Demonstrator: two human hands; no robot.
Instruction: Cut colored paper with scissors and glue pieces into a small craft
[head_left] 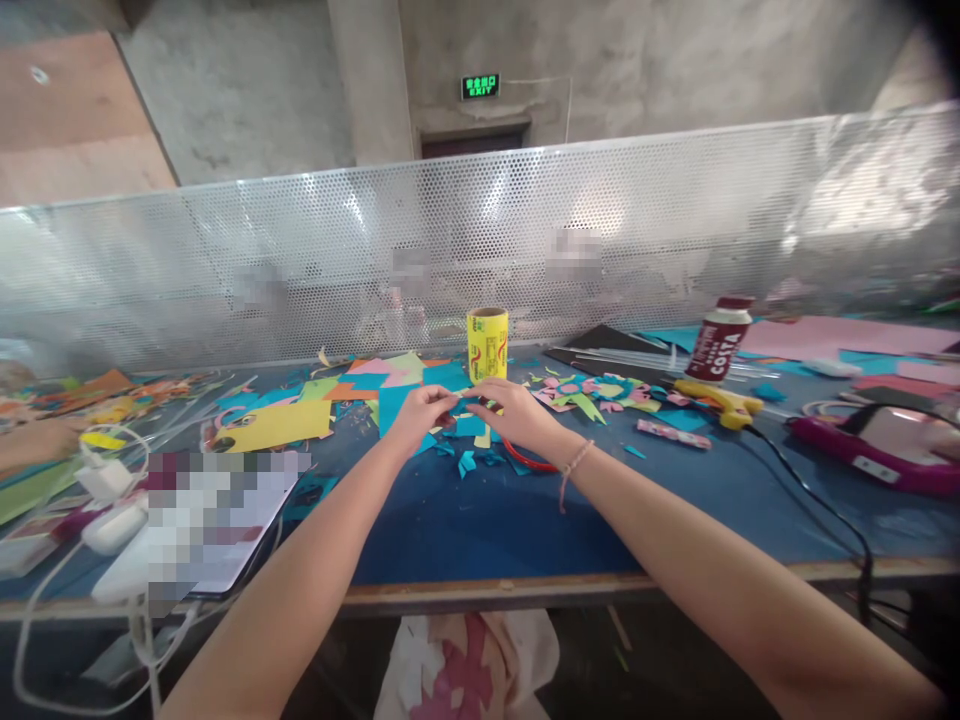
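In the middle of the table my left hand (421, 418) and my right hand (517, 412) meet, fingertips pinched on a small piece of blue paper (464, 403). Its exact shape is partly hidden by the fingers. Just behind them stands a yellow-wrapped roll (487, 345), upright. Below the hands lie blue paper scraps (466, 463). A red curved thing (531, 460), perhaps a scissors handle, shows partly under my right hand. Larger coloured sheets, one of them yellow (274, 425), spread to the left of my left hand.
A yellow glue gun (718, 402) with a black cord lies right, before a dark red COSTA bottle (720, 340). Cut paper pieces (600, 390) lie behind my right hand. Left are a white charger (112, 480) with cables and a tablet-like device (251, 530). A perforated metal screen (337, 260) borders the back.
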